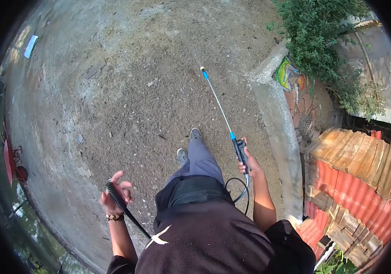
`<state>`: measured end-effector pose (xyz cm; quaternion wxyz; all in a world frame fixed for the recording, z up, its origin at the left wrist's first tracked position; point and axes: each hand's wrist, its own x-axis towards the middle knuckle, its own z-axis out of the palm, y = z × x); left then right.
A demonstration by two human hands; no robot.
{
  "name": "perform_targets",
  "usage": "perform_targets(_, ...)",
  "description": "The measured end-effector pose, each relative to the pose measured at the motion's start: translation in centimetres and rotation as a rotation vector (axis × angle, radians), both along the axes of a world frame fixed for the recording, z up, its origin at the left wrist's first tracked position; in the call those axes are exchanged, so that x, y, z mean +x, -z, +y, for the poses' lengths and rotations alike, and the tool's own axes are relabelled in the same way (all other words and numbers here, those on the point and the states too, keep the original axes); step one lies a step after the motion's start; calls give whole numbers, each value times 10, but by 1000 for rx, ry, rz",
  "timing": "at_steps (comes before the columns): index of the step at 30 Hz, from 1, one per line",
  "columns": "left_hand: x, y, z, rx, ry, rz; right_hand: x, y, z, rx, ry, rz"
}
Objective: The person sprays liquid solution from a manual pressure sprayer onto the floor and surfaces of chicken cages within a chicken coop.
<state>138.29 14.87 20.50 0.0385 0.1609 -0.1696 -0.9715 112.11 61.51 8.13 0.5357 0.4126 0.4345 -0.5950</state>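
My right hand [251, 165] is wrapped around the black trigger handle [239, 150] of a spray wand. Its thin metal lance [219, 104] reaches forward and slightly left, with blue fittings and a pale nozzle [203, 69] held above the ground. From the handle's lower end a hose [242, 196] curves back toward my waist. On the left, a black pump lever [131, 215] with a ribbed grip lies between the thumb and loosely curled fingers of my left hand [121, 191]. The lever's lower end disappears behind my dark shirt; the tank it belongs to is out of sight.
Rough concrete ground [136, 91] stretches ahead of my feet. A low concrete curb [277, 123] runs along the right, beside a leafy bush [314, 41] and rusty corrugated sheets [350, 182]. Far left stands a red wheelbarrow [9, 160]; a pale flat object [31, 46] lies at upper left.
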Motion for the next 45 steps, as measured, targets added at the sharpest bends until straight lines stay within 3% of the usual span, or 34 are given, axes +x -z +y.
perform_targets(2, -5, -41, -23, -12, -99, 222, -28, 15, -24, 22, 41, 1)
perform_targets(5, -49, -78, -51, -126, -116, 296, -33, 81, -5, 443, 378, -101)
perform_targets(6, -89, -59, -82, -370, -160, -1, -59, 96, -12, 622, 568, -121)
perform_targets(9, -191, 4, -131, -1076, -414, -891, -135, 128, -21, 611, 722, -271)
perform_targets(11, -263, 43, -169, -1336, -346, -978, -204, 109, -89, 439, 447, -210)
perform_targets(12, -292, 63, -182, -1345, -311, -1003, -241, 102, -120, 367, 293, -185)
perform_targets(14, -337, 99, -209, -1502, -174, -1187, -316, 60, -206, 247, -61, 39)
perform_targets(17, -377, 150, -244, -1593, -56, -1352, -409, 1, -301, 250, -345, 351)
perform_targets(20, -440, 132, -284, -1513, -1, -1404, -467, 3, -340, 321, -383, 417)
perform_targets(23, -468, 145, -349, -1158, -114, -1050, -482, 63, -326, 622, -166, 240)
perform_targets(24, -487, 130, -363, -1059, -211, -893, -485, 75, -321, 702, -70, 142)
perform_targets(26, -544, 43, -389, -932, -140, -891, -499, 103, -320, 763, 198, 12)
perform_targets(27, -563, 10, -410, -677, -279, -754, -515, 107, -343, 779, 164, 48)
perform_targets(28, -566, -5, -438, -582, -314, -583, -532, 107, -368, 796, 131, 85)
perform_targets(29, -579, -30, -464, -596, -294, -426, -548, 109, -397, 810, 103, 122)
perform_targets(31, -605, -68, -514, -536, -263, -158, -601, 91, -500, 790, -176, 264)
perform_targets(33, -636, -82, -565, -488, -224, -90, -658, 73, -600, 679, -410, 365)
perform_targets(34, -659, -80, -583, -652, -272, -271, -681, 60, -647, 584, -516, 420)
perform_targets(35, -689, -71, -603, -816, -315, -442, -703, 40, -693, 494, -581, 479)
perform_targets(36, -718, -62, -626, -989, -180, -704, -725, 24, -725, 410, -647, 537)
perform_targets(39, -784, 10, -683, -1329, -49, -932, -759, 17, -776, 414, -599, 535)
perform_targets(42, -823, 107, -736, -1510, 47, -1071, -777, 45, -745, 705, -383, 391)
perform_targets(45, -883, 161, -767, -1733, 277, -1274, -781, 75, -678, 777, 200, 127)
